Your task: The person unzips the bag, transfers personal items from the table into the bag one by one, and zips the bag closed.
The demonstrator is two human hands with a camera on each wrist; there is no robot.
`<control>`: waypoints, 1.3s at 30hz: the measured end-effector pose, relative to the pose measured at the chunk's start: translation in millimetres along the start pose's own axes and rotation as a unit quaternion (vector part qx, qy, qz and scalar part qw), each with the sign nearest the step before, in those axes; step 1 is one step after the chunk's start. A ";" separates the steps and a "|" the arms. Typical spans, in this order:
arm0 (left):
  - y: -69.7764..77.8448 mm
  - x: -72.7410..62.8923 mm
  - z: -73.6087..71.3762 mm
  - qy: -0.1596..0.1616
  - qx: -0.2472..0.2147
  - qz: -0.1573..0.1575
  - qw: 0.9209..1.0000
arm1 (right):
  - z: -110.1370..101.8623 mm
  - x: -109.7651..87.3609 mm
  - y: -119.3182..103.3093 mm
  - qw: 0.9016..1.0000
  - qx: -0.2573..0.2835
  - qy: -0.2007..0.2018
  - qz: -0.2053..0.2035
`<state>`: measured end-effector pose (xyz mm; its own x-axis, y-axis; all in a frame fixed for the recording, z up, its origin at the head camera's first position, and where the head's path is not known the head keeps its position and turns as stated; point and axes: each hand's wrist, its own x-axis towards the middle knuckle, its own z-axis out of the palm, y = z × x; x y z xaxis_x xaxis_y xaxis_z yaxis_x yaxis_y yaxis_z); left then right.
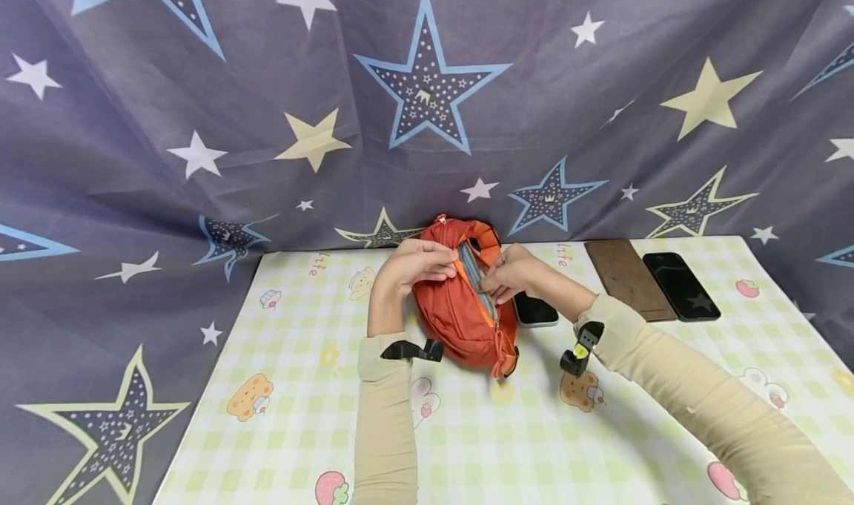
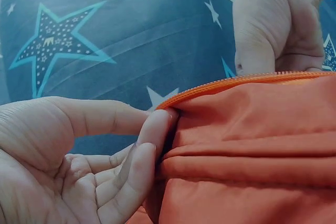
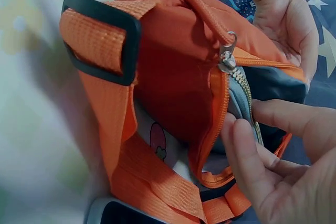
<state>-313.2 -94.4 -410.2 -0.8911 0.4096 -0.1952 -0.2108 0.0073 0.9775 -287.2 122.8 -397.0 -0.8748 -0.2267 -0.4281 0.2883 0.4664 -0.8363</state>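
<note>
An orange-red waist bag (image 1: 440, 312) lies on the table by the backdrop, its main zip undone. My left hand (image 1: 415, 262) pinches the bag's opening at its left edge; in the left wrist view, thumb and forefinger meet at the orange zip edge (image 2: 231, 81). My right hand (image 1: 514, 274) reaches into the opening from the right. In the right wrist view its fingers (image 3: 244, 140) pinch grey zippered fabric (image 3: 239, 95) inside, beside a dark lining (image 3: 275, 87). The zip slider (image 3: 228, 62) with its orange cord pull sits at the near end.
A phone (image 1: 536, 312) lies partly behind the bag on the right. Farther right are a flat brown leather-like case (image 1: 630, 279) and a black phone (image 1: 682, 286). An orange strap with a black buckle (image 3: 100, 39) hangs off the bag. A star-patterned curtain (image 1: 267, 82) rises behind the checked tablecloth (image 1: 300, 431).
</note>
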 end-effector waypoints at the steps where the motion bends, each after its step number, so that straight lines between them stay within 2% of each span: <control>1: 0.0 0.4 0.8 0.002 -0.001 -0.001 1.000 | 0.0 -0.2 -0.2 1.000 -0.001 0.000 -0.002; 10: -2.8 5.6 4.5 0.019 -0.023 -0.003 1.000 | -2.5 -2.7 -0.6 1.000 -0.015 -0.016 -0.017; 16: -9.1 9.9 8.1 0.020 -0.035 -0.004 0.999 | -16.3 -6.6 4.3 0.999 -0.026 -0.032 -0.029; 22: -12.9 14.2 13.3 0.012 -0.041 0.002 0.999 | -53.0 -13.9 10.9 0.999 0.010 -0.034 -0.039; 31: -13.2 17.5 16.3 0.018 -0.035 -0.001 0.999 | -124.4 -29.0 18.5 0.995 0.093 0.009 -0.047; 35: -12.5 17.0 16.5 0.022 -0.037 -0.002 0.999 | -149.5 -31.5 30.3 0.991 0.128 0.014 -0.030; 39: -12.1 16.5 16.6 0.021 -0.038 -0.004 0.999 | -168.3 -33.5 43.1 0.992 0.127 0.022 -0.005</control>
<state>-318.7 -72.6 -424.0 -0.9053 0.3707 -0.2073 -0.2461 -0.0600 0.9674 -310.9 294.4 -361.1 -0.8931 -0.1897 -0.4079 0.3626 0.2332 -0.9023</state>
